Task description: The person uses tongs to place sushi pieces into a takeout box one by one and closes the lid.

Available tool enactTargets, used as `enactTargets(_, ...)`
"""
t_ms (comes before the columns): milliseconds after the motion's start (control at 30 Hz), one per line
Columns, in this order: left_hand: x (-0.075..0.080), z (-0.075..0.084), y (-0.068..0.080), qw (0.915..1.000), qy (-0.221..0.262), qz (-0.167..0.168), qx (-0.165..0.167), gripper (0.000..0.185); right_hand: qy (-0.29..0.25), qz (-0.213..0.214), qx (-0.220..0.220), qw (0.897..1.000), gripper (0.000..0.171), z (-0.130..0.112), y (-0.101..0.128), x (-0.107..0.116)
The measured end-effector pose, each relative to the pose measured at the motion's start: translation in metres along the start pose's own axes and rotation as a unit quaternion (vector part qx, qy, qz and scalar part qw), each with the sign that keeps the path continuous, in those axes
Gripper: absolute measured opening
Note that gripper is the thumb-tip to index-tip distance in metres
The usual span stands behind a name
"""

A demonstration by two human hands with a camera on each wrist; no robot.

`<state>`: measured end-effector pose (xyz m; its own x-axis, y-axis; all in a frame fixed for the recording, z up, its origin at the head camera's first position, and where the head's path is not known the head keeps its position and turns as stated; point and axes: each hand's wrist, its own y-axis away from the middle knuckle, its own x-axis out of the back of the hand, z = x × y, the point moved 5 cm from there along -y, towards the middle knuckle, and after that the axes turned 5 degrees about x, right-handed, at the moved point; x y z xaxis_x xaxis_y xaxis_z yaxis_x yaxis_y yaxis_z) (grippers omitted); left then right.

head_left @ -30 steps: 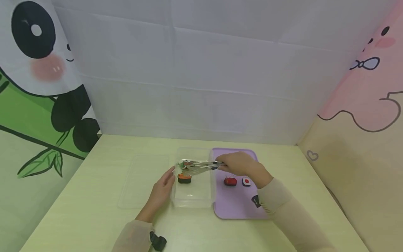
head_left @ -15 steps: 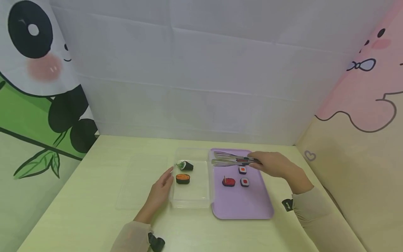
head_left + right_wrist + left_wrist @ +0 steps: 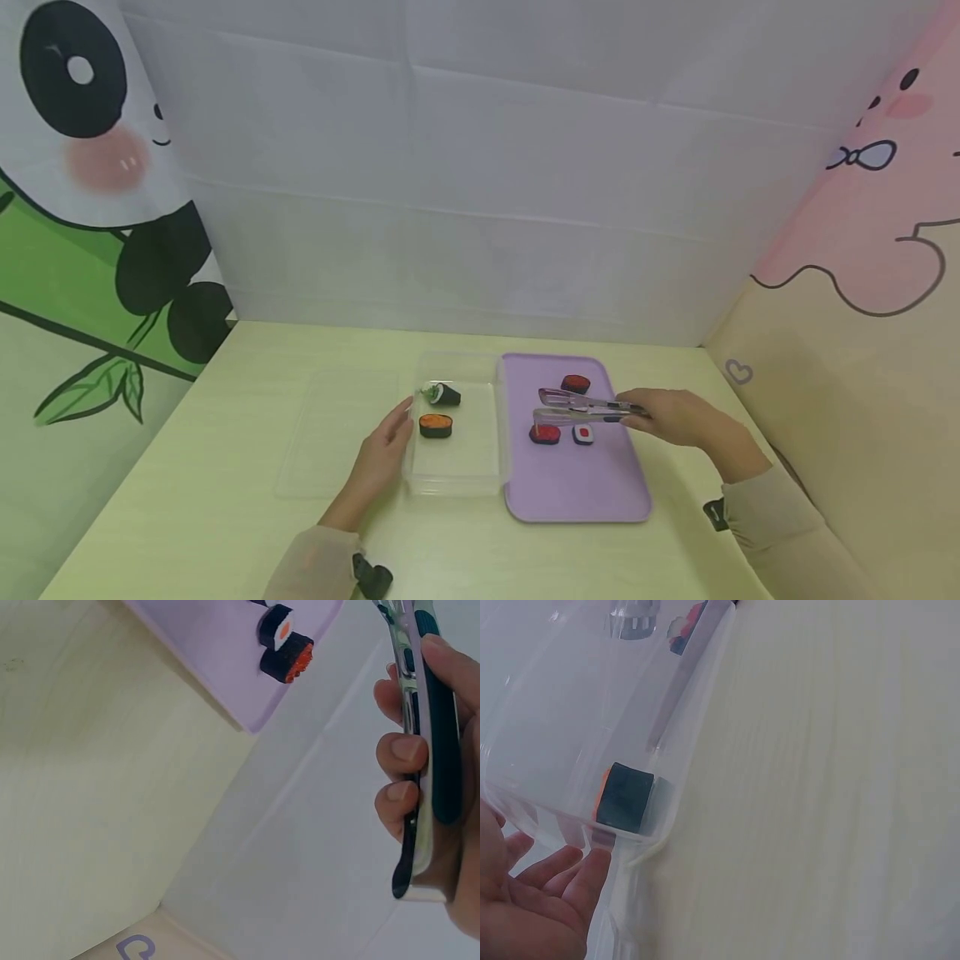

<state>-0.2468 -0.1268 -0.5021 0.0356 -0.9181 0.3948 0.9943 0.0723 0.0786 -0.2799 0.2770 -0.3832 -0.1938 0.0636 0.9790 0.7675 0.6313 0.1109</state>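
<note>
Tongs [image 3: 588,404], gripped in right hand [image 3: 678,419], moved closer to person since moment earlier, spread ends over sushi pieces [image 3: 582,434] on purple tray [image 3: 581,487]; left hand [image 3: 380,457], fingers extended, touches clear container [image 3: 461,460].

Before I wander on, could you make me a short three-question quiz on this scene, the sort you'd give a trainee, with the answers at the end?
1. What tool does the person's right grip hold?

2. True or false: as the person sees it, the purple tray lies to the left of the clear container.

3. In the clear container, what colour is the topping on the sushi piece nearer the person?
A) blue
B) orange
C) yellow

Key:
1. A pair of tongs.
2. False; it lies to the right.
3. B.
</note>
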Motion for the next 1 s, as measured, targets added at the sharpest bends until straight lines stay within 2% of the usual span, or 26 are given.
enactTargets(233,0.000,0.000,0.001,1.0000,0.001,-0.001,-0.002,0.046,0.001,-0.015,0.013,1.000,0.032,0.001,-0.001,-0.015)
enactTargets(633,-0.001,-0.002,0.001,1.0000,0.000,-0.002,0.002,0.047,0.030,-0.004,0.036,0.999,0.022,0.003,-0.007,-0.028)
enactTargets(800,-0.001,-0.001,0.000,1.0000,0.000,-0.006,0.000,0.047,0.030,0.004,0.025,0.999,0.026,0.005,-0.006,-0.022)
enactTargets(1000,-0.001,-0.001,0.000,1.0000,-0.001,-0.008,0.005,0.047,0.031,0.026,0.033,0.999,0.030,-0.003,-0.008,0.001)
